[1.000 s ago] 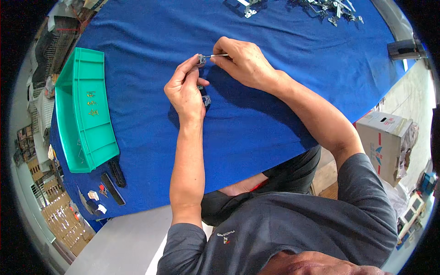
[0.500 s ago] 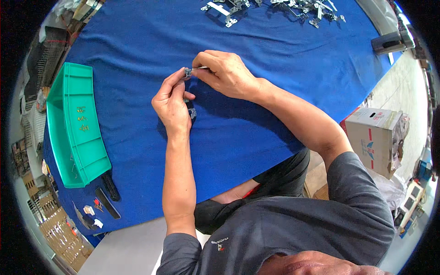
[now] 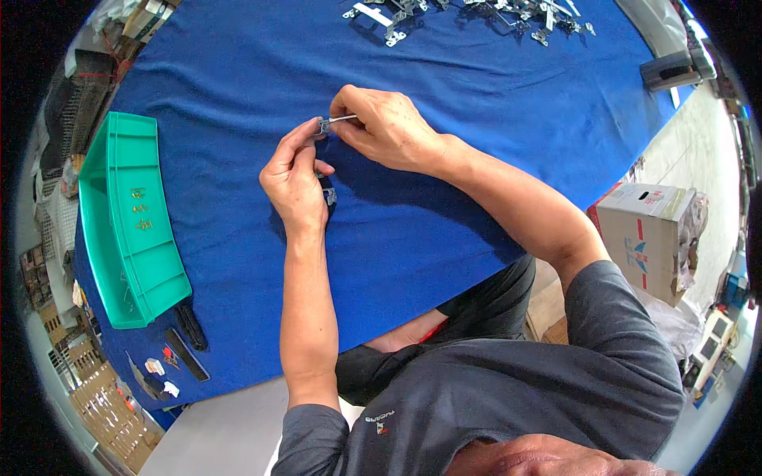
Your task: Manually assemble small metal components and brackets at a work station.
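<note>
Over the blue cloth my left hand is closed, pinching a small grey metal bracket between thumb and fingertips. Another piece of shiny metal shows beside its palm; whether the hand holds it too I cannot tell. My right hand is closed around a thin, light metal rod, which lies nearly level and points at the bracket. Its tip is at or very near the bracket. The rest of the rod is hidden in the fingers.
A green plastic bin stands on its side at the left. A heap of metal brackets lies at the far edge. Dark bar-shaped tools lie near the bin. A cardboard box stands right of the table, a black object at the far right.
My right hand has shifted slightly, and more of the rod shows between its fingers. The left hand still pinches the bracket in nearly the same place.
</note>
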A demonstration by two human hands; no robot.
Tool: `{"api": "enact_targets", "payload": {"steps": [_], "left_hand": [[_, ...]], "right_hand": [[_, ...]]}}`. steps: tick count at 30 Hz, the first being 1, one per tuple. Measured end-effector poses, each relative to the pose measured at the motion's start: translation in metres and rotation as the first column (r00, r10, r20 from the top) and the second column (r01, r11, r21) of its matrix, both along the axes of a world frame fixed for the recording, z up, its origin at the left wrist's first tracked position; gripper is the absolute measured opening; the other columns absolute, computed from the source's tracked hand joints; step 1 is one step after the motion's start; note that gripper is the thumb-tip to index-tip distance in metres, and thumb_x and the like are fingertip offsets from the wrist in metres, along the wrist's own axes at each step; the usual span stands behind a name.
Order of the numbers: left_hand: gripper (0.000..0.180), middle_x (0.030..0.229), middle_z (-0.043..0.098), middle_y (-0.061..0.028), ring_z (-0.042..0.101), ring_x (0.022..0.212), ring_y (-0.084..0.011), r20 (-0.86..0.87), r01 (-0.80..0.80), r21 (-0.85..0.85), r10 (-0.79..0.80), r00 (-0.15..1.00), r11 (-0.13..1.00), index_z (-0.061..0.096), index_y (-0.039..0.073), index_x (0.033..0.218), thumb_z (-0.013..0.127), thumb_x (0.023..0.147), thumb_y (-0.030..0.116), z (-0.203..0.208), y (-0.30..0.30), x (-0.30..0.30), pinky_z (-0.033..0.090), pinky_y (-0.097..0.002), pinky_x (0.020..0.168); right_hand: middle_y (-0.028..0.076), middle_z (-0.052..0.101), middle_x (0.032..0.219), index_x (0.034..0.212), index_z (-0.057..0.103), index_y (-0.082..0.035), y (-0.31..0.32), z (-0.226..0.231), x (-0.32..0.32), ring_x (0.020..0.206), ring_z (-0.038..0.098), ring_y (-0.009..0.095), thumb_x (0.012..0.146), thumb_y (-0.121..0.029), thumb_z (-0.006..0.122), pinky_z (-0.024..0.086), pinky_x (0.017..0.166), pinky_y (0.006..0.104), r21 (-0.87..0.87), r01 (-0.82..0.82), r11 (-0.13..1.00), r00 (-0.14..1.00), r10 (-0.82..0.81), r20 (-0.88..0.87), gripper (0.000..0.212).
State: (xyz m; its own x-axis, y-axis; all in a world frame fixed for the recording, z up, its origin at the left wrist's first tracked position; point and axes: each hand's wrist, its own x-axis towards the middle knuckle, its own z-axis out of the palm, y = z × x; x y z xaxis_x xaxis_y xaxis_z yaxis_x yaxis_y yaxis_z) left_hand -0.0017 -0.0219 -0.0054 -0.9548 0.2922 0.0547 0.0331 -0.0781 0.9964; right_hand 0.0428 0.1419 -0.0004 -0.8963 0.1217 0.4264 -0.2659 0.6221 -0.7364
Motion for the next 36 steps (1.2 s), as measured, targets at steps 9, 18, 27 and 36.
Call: {"api": "enact_targets", "payload": {"steps": [9, 18, 27, 36], "left_hand": [[0.028, 0.106, 0.072, -0.0136, 0.068, 0.086, -0.0132, -0.022, -0.021, 0.001, 0.021, 1.0, 1.0, 0.071, -0.003, 0.111, 0.052, 0.091, -0.009, 0.0039, 0.003, 0.0018, 0.053, -0.0213, 0.056], [0.027, 0.108, 0.071, -0.0127, 0.068, 0.09, -0.0146, -0.011, -0.002, 0.013, 0.002, 1.0, 1.0, 0.072, -0.003, 0.108, 0.051, 0.093, -0.009, 0.0018, 0.0017, 0.0001, 0.056, -0.0213, 0.055], [0.026, 0.104, 0.072, -0.0127, 0.069, 0.087, -0.0145, -0.028, -0.015, 0.01, 0.015, 1.0, 1.0, 0.071, -0.003, 0.112, 0.054, 0.093, -0.006, 0.0003, 0.0017, 0.0006, 0.053, -0.0206, 0.055], [0.024, 0.104, 0.072, -0.0124, 0.068, 0.084, -0.0126, -0.065, -0.002, -0.015, 0.001, 0.998, 1.0, 0.071, -0.002, 0.112, 0.056, 0.094, -0.004, 0.0013, 0.0053, 0.0028, 0.053, -0.0211, 0.055]], "right_hand": [[0.016, 0.066, 0.082, 0.092, 0.058, -0.003, 0.0002, -0.0006, -0.0005, 0.08, 0.066, 0.037, 0.09, -0.023, 0.065, 0.051, 0.067, 0.0476, 0.011, 0.003, 1.0, 1.0, -0.002, -0.024, 0.021], [0.016, 0.066, 0.082, 0.089, 0.058, -0.003, -0.0016, -0.0011, 0.0001, 0.08, 0.066, 0.037, 0.093, -0.025, 0.062, 0.051, 0.067, 0.0483, 0.012, -0.003, 1.0, 1.0, 0.003, -0.015, 0.023], [0.017, 0.066, 0.08, 0.089, 0.059, -0.002, -0.0019, -0.0006, -0.0003, 0.076, 0.066, 0.038, 0.094, -0.024, 0.061, 0.051, 0.065, 0.0486, 0.03, 0.012, 0.999, 1.0, -0.011, -0.022, 0.023], [0.016, 0.066, 0.077, 0.085, 0.059, -0.002, 0.0018, -0.0008, -0.0011, 0.076, 0.067, 0.037, 0.093, -0.025, 0.062, 0.051, 0.065, 0.0476, 0.164, -0.022, 0.986, 0.995, 0.006, 0.096, 0.024]]}}
